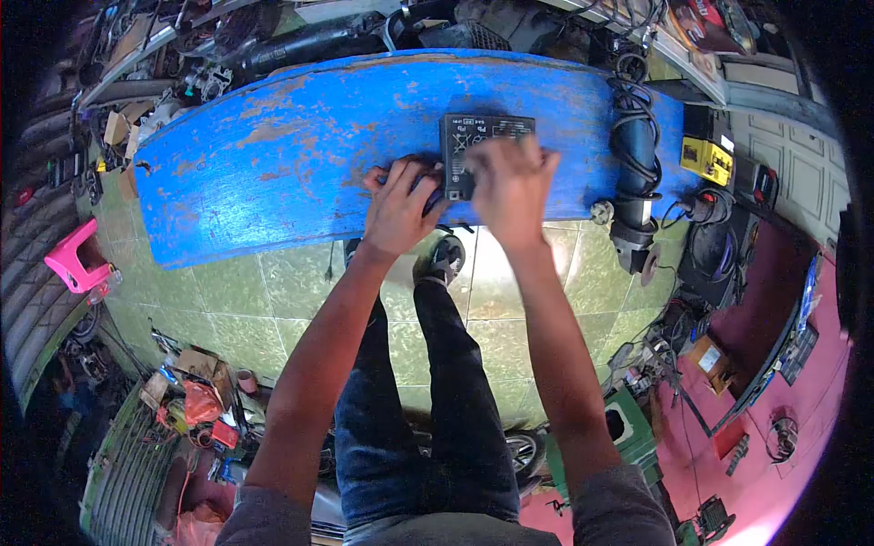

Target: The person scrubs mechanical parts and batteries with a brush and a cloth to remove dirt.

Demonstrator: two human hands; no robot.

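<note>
A black box like a battery, with pale printed symbols (462, 166), lies on the worn blue bench (309, 155), near its front edge. My left hand (401, 202) is at the left side of the box, its fingers curled round something dark that I cannot make out. Over the right part of the box is my right hand (514, 187), blurred by motion. Its fingers are bent, and what they hold, if anything, is hidden.
An angle grinder (634, 150) wrapped in black cable lies at the bench's right. Beyond it stands a yellow and black box (706, 160). A pink stool (75, 257) is at the far left. Metal parts crowd behind the bench.
</note>
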